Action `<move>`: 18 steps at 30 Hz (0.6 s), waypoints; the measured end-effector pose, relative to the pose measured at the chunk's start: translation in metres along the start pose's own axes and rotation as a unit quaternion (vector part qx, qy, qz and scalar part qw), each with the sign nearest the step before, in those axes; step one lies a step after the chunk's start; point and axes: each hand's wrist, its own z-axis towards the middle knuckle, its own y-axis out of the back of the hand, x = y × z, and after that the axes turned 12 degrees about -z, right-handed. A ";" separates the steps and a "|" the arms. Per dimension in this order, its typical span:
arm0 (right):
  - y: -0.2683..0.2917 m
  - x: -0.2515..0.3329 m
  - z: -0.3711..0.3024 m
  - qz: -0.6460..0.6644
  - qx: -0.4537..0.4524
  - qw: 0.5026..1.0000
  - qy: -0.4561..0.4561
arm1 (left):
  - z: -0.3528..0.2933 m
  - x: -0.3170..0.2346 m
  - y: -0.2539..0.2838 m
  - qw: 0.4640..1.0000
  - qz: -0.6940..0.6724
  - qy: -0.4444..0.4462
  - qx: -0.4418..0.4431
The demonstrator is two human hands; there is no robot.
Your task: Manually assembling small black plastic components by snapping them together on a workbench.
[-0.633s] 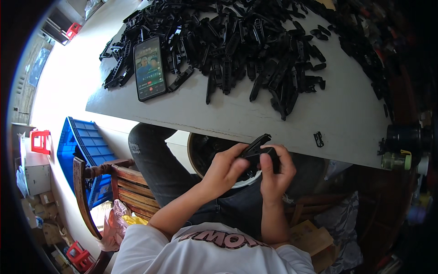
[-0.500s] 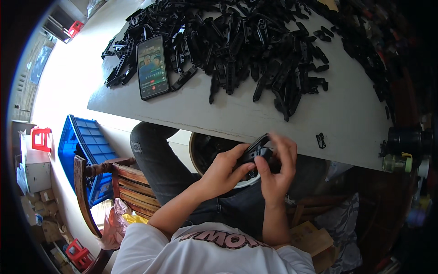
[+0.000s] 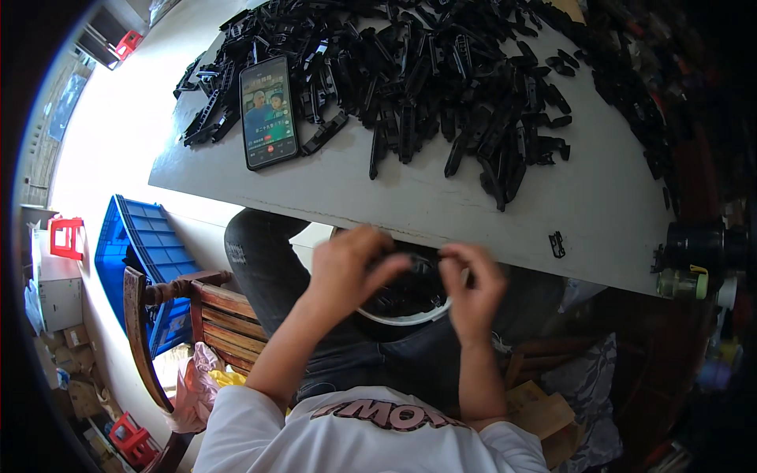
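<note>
My left hand (image 3: 351, 264) hovers over the near table edge and the bucket, blurred by motion, its thumb stretched toward the right and apart from the fingers. Across from it, my right hand (image 3: 477, 292) has thumb and fingers apart, loosely bent, with no part seen in its grip. Between and below them, black plastic parts (image 3: 406, 298) lie in a round bucket (image 3: 410, 319) with a pale rim, held between my legs. Whether the dark piece by my thumbs touches either hand is hard to make out.
A large heap of black plastic parts (image 3: 410, 87) covers the far side of the white table (image 3: 355, 193). A lit phone (image 3: 268, 114) lies at the heap's left. One small black part (image 3: 557, 244) sits apart at right. Left are a wooden chair (image 3: 229, 319) and blue crate (image 3: 154, 236).
My hands held a black plastic part together; now they have moved apart and that part is no longer seen in them. The left hand rose up and left. More of the bucket shows.
</note>
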 end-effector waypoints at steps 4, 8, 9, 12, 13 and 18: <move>0.033 -0.020 0.050 -0.212 -0.146 0.963 0.077 | 0.056 0.003 0.009 0.985 0.102 0.021 -0.139; 0.039 -0.041 0.078 -0.352 -0.064 0.928 0.100 | 0.081 0.024 0.007 0.959 0.240 0.028 -0.146; 0.042 -0.042 0.079 -0.350 -0.064 0.929 0.102 | 0.081 0.025 0.009 0.958 0.252 0.052 -0.126; 0.046 -0.041 0.074 -0.329 -0.023 0.938 0.109 | 0.067 0.029 0.020 0.974 0.182 0.034 -0.133; 0.045 -0.042 0.071 -0.320 -0.032 0.943 0.089 | 0.063 0.027 0.023 0.974 0.183 0.035 -0.132; 0.042 -0.047 0.058 -0.274 -0.110 0.955 0.028 | 0.037 0.027 0.030 0.970 -0.191 0.120 -0.090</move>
